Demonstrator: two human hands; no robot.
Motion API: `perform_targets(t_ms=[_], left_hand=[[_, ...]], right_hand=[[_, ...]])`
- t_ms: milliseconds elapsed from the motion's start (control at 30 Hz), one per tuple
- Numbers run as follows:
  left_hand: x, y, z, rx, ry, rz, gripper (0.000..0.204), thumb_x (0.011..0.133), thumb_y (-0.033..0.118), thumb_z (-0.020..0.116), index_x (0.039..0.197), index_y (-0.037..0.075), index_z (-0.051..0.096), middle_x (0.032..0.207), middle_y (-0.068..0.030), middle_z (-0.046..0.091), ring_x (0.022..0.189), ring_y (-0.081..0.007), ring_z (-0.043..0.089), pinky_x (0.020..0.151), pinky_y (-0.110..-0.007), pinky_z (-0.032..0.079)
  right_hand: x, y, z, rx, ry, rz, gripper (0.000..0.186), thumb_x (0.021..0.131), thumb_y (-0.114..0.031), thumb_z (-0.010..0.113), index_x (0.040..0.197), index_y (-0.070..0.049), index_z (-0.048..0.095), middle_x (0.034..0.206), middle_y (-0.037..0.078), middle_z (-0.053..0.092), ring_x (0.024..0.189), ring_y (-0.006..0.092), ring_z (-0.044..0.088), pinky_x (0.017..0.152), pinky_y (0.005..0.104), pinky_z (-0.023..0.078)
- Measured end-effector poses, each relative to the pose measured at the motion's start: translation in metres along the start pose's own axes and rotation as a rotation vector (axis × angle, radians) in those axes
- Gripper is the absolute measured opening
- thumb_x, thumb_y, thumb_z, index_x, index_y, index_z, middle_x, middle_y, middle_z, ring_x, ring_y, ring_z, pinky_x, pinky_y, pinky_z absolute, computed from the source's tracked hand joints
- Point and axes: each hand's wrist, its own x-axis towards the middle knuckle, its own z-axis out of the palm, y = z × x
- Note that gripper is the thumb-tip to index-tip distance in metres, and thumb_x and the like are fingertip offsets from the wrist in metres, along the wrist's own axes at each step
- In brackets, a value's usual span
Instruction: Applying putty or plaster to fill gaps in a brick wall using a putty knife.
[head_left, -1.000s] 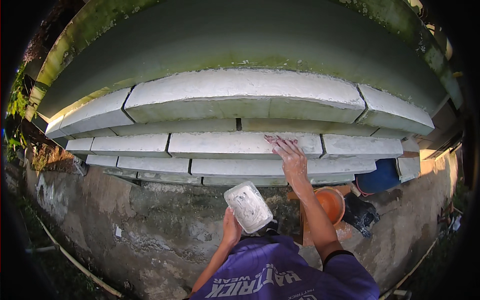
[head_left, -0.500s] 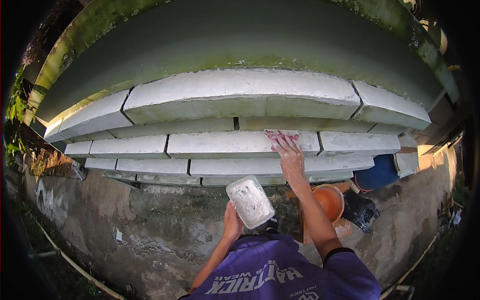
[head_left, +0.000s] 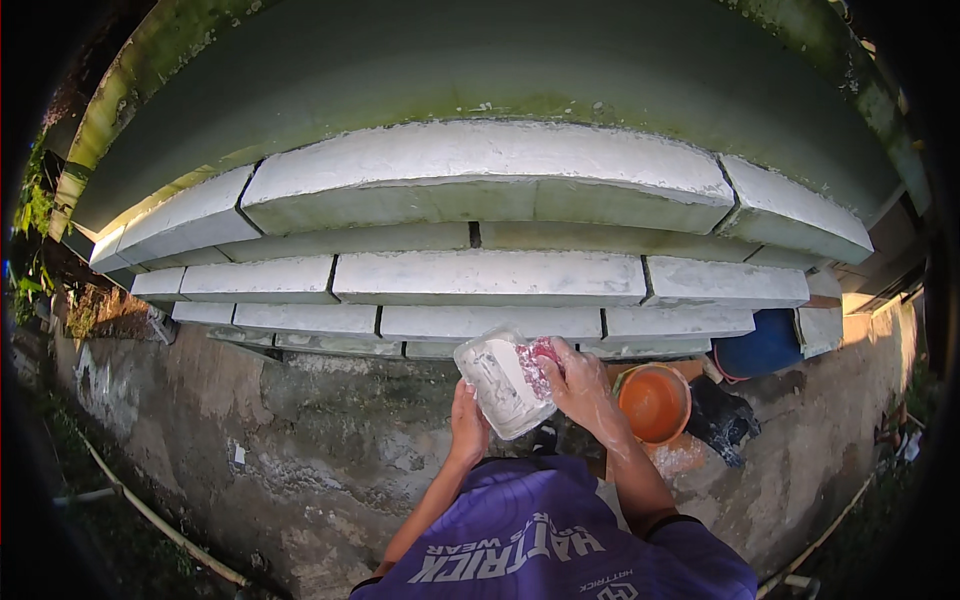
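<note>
My left hand [head_left: 467, 420] grips the near left side of a clear, shallow plastic container [head_left: 470, 365], tilted in front of my body. White paste [head_left: 510, 400] coats its inside. From the right, my right hand [head_left: 582, 383] is closed on a flat red scraper [head_left: 540, 362] smeared with white, which rests over the container's right side, against the paste. White smears mark my right hand and wrist. Beyond both hands runs a long white-coated block [head_left: 490, 275], one of several stacked in stepped rows.
An orange bucket [head_left: 655, 403] stands on the ground to my right, with a crumpled black bag [head_left: 722, 422] beside it. Farther right is a blue tub [head_left: 757, 345]. A greenish wall [head_left: 500, 60] rises behind the upper blocks. Stained concrete ground [head_left: 330, 430] lies below.
My right hand has come down and back from the long white block, bringing the scraper into the container. The container has stayed in my left hand, nearly in place.
</note>
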Motion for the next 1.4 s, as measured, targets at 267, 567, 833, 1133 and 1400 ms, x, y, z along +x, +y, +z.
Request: perform_targets(t_ms=[267, 567, 833, 1133, 1400], left_hand=[[0.0, -0.009, 0.02, 0.069, -0.074, -0.008, 0.039, 0.108, 0.024, 0.039, 0.142, 0.005, 0.038, 0.135, -0.0085, 0.053, 0.124, -0.0167, 0.054, 0.105, -0.035, 0.046], [0.001, -0.027, 0.036, 0.12, -0.095, -0.047, 0.039, 0.108, 0.026, 0.04, 0.142, 0.006, 0.038, 0.134, -0.0086, 0.052, 0.123, -0.0176, 0.054, 0.104, -0.036, 0.044], [0.0, -0.037, 0.051, 0.068, -0.091, -0.114, 0.037, 0.108, 0.027, 0.041, 0.14, 0.008, 0.041, 0.131, -0.0062, 0.055, 0.12, -0.016, 0.056, 0.103, -0.034, 0.047], [-0.003, -0.04, 0.063, 0.085, -0.032, -0.093, 0.043, 0.108, 0.028, 0.04, 0.144, 0.005, 0.036, 0.141, -0.0094, 0.05, 0.13, -0.0207, 0.05, 0.11, -0.038, 0.041], [-0.005, -0.057, 0.065, 0.109, 0.008, -0.054, 0.051, 0.108, 0.033, 0.038, 0.149, 0.003, 0.033, 0.148, -0.0126, 0.045, 0.136, -0.0257, 0.045, 0.116, -0.043, 0.034]], right_hand=[[-0.018, 0.031, 0.023, 0.112, 0.019, -0.015, 0.023, 0.095, -0.018, 0.057, 0.109, 0.0, 0.057, 0.079, 0.029, 0.064, 0.078, 0.0504, 0.062, 0.067, 0.0566, 0.048], [-0.023, 0.071, 0.033, 0.337, -0.04, 0.092, 0.028, 0.097, -0.014, 0.057, 0.119, 0.003, 0.058, 0.094, 0.025, 0.069, 0.086, 0.04, 0.068, 0.077, 0.0426, 0.052], [-0.02, 0.097, 0.014, 0.435, -0.101, 0.083, 0.026, 0.097, -0.01, 0.057, 0.119, 0.003, 0.059, 0.098, 0.019, 0.069, 0.086, 0.0238, 0.066, 0.078, 0.036, 0.051], [-0.016, 0.125, -0.013, 0.578, -0.074, 0.126, 0.018, 0.102, -0.013, 0.055, 0.111, 0.002, 0.059, 0.093, 0.004, 0.064, 0.087, 0.0116, 0.054, 0.082, 0.0272, 0.046], [-0.015, 0.136, -0.025, 0.986, -0.018, 0.226, 0.018, 0.103, -0.011, 0.053, 0.117, 0.0, 0.059, 0.1, -0.001, 0.065, 0.091, 0.006, 0.059, 0.083, 0.0228, 0.047]])
